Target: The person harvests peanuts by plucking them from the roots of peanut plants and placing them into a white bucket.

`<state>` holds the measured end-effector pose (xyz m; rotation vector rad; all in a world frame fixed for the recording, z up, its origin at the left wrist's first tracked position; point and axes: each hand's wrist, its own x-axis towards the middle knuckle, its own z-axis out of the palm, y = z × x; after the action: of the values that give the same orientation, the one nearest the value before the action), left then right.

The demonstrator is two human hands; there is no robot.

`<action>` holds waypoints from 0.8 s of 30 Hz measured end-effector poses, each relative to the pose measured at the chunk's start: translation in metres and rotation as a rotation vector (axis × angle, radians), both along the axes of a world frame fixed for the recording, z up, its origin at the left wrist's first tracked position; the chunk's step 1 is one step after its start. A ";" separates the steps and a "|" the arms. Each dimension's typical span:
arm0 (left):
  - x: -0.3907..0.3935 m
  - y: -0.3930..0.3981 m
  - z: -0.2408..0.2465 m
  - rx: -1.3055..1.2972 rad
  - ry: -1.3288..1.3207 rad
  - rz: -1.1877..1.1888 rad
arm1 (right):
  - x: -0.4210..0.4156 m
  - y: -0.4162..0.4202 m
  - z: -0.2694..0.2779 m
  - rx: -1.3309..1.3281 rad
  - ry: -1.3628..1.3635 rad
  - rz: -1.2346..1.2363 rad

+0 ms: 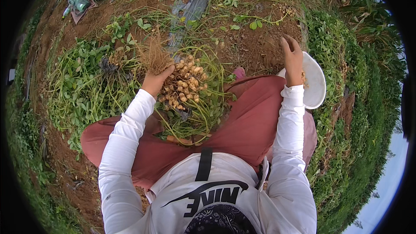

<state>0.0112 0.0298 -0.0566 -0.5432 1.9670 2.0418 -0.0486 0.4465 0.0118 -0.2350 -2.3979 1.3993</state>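
My left hand (158, 78) is closed around the rooty base of a pulled peanut plant, its fingers partly hidden by brown roots (155, 55). A dense cluster of peanut pods (185, 83) hangs beside the thumb, over green stems between my legs. My right hand (293, 59) is raised over the near edge of a white bowl (316, 83) at my right knee, with thumb and fingers pointing away from me. No pod shows between those fingertips. A few peanuts (304, 78) are visible inside the bowl, partly hidden by the wrist.
A heap of peanut plants (81, 87) lies to the left. Torn plastic mulch (195, 5) crosses the soil ahead. A green bottle-like object (77, 1) rests on a brown cloth at the upper left. Leafy rows (344, 120) border the right side.
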 end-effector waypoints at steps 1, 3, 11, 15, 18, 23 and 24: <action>0.000 0.002 0.000 -0.009 -0.010 0.028 | 0.001 -0.042 0.003 -0.130 -0.076 0.207; 0.002 0.002 0.009 0.008 0.036 0.013 | 0.012 -0.124 -0.001 -0.130 -0.197 0.596; 0.006 -0.008 -0.015 -0.032 0.163 -0.150 | 0.039 -0.236 -0.049 0.299 0.047 0.825; 0.006 -0.005 -0.006 0.039 0.102 -0.092 | 0.033 -0.224 -0.047 0.320 0.072 0.866; 0.005 -0.004 -0.003 0.062 0.046 -0.129 | 0.029 -0.222 -0.062 0.356 0.138 0.827; 0.007 -0.005 -0.001 0.057 0.028 -0.150 | 0.026 -0.222 -0.055 -0.129 -0.263 0.868; 0.006 -0.005 0.002 0.047 0.025 -0.164 | 0.024 -0.221 -0.059 -0.224 -0.318 0.884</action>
<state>0.0171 0.0252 -0.0545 -0.3360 1.9039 1.9965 -0.0244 0.2252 -0.0473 0.6890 -2.7295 2.1261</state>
